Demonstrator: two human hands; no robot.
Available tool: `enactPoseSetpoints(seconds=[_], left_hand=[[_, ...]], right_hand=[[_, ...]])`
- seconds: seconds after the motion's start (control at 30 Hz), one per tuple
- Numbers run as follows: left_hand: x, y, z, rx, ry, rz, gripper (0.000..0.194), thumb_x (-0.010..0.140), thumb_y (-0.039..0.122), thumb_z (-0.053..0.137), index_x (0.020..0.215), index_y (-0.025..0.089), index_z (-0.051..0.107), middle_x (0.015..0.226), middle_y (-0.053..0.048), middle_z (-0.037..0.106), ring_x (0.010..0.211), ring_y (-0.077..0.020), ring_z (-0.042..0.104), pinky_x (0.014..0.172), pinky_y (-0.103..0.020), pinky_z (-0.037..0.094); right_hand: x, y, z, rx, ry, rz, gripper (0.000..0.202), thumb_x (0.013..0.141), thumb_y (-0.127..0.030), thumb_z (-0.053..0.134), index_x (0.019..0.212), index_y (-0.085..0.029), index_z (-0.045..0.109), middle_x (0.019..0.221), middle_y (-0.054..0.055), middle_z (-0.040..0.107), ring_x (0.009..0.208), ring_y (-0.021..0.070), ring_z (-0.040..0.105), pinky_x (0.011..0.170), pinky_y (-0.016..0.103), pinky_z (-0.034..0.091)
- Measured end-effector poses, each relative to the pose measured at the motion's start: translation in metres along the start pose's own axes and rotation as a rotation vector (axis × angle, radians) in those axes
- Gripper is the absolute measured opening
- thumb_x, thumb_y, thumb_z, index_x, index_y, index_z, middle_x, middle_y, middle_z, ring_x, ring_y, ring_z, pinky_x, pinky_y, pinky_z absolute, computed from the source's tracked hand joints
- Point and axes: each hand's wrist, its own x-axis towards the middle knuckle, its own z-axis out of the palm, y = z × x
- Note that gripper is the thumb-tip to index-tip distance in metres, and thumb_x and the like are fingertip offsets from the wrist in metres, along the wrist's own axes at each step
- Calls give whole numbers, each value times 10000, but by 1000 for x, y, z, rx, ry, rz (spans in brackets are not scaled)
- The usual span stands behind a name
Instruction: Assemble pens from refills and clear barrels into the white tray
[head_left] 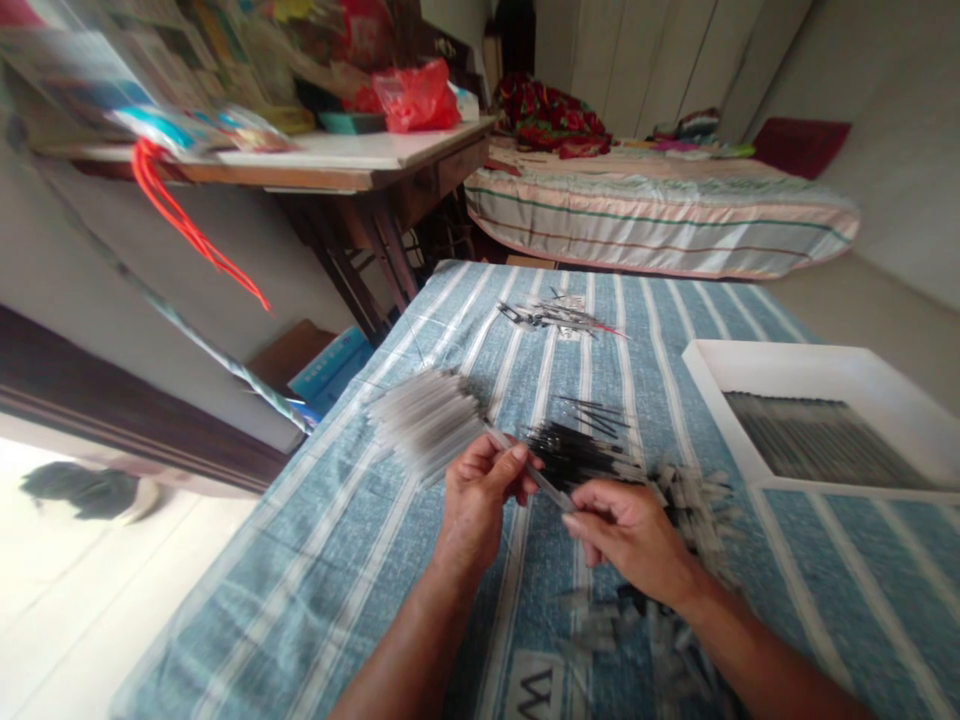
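My left hand point(484, 490) pinches a slim, translucent tube point(538, 478) around its middle. The tube's lower right end is between the closed fingertips of my right hand point(626, 530). Left of my hands lies a pile of whitish translucent tubes point(427, 420). Thin black pieces point(577, 450) are heaped just beyond my fingers. Small clear pieces point(697, 500) are scattered to the right, with more small pieces point(600, 625) nearer me, partly behind my right forearm.
A white tray point(806, 355) at the right holds a row of dark-filled tubes point(825, 435). Loose thin sticks point(559, 315) lie at the far part of the striped cloth point(337, 560). Beyond stand a desk point(322, 165) with bags and a bed point(660, 205).
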Motion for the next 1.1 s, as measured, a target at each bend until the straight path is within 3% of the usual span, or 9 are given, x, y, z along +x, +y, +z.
enactPoseSetpoints(seconds=[0.27, 0.43, 0.57, 0.67, 0.77, 0.87, 0.97, 1.03, 1.1], left_hand=[[1, -1, -2, 36, -27, -41, 156, 712, 243, 687, 693, 134, 578, 612, -11, 664, 420, -83, 529, 416, -195, 435], [0, 1, -1, 48, -32, -37, 165, 700, 250, 698, 705, 140, 574, 601, -3, 654, 400, -81, 515, 406, -198, 426], [-1, 4, 1, 76, -44, -21, 155, 703, 243, 693, 683, 131, 587, 612, -11, 652, 400, -73, 500, 403, -193, 406], [-3, 6, 3, 88, -50, -1, 144, 707, 245, 695, 687, 135, 605, 628, -10, 652, 437, -80, 510, 437, -198, 415], [-3, 6, 6, 161, -95, 11, 153, 697, 256, 708, 651, 132, 633, 576, 4, 622, 455, -78, 493, 471, -196, 407], [-1, 5, 6, 239, -111, 11, 176, 683, 310, 720, 670, 145, 664, 533, 14, 595, 498, -100, 504, 516, -206, 418], [0, 4, 7, 328, -82, -28, 294, 612, 378, 761, 798, 164, 684, 642, -4, 661, 535, -129, 527, 543, -236, 441], [0, 3, 7, 416, -58, -54, 368, 595, 425, 758, 851, 173, 679, 676, -9, 672, 542, -145, 532, 545, -250, 443], [-1, 0, 7, 516, -48, -55, 351, 608, 448, 737, 827, 182, 675, 615, 10, 634, 525, -146, 513, 528, -245, 423]], right_hand=[[0, 1, 9, 80, 53, -12, 146, 749, -275, 555, 648, -185, 499, 449, -79, 447, 363, 65, 435, 391, 181, 342], [2, 1, 11, 204, 24, 59, 165, 707, -301, 580, 636, -184, 486, 486, -78, 485, 320, 46, 410, 342, 167, 300], [6, -5, 8, 140, -34, 90, 183, 719, -316, 579, 625, -185, 492, 490, -66, 512, 333, 60, 435, 347, 172, 306], [9, -16, 5, -102, 42, -85, 196, 758, -260, 566, 583, -180, 526, 472, -57, 494, 418, 75, 478, 427, 179, 343], [12, -24, 5, -389, 158, -320, 194, 782, -182, 548, 595, -180, 601, 580, -17, 605, 585, 101, 563, 590, 197, 399], [14, -28, 2, -610, 207, -410, 184, 776, -156, 559, 613, -184, 641, 657, 6, 663, 653, 116, 591, 653, 211, 394], [14, -31, -21, -718, 252, -360, 187, 782, -199, 583, 606, -182, 644, 637, 4, 656, 631, 115, 581, 604, 208, 371], [14, -31, -56, -780, 326, -243, 198, 818, -237, 559, 661, -183, 668, 669, 4, 664, 640, 110, 579, 594, 203, 364], [13, -27, -102, -911, 442, -27, 246, 860, -308, 516, 732, -193, 692, 718, 4, 681, 672, 112, 589, 610, 199, 370]])
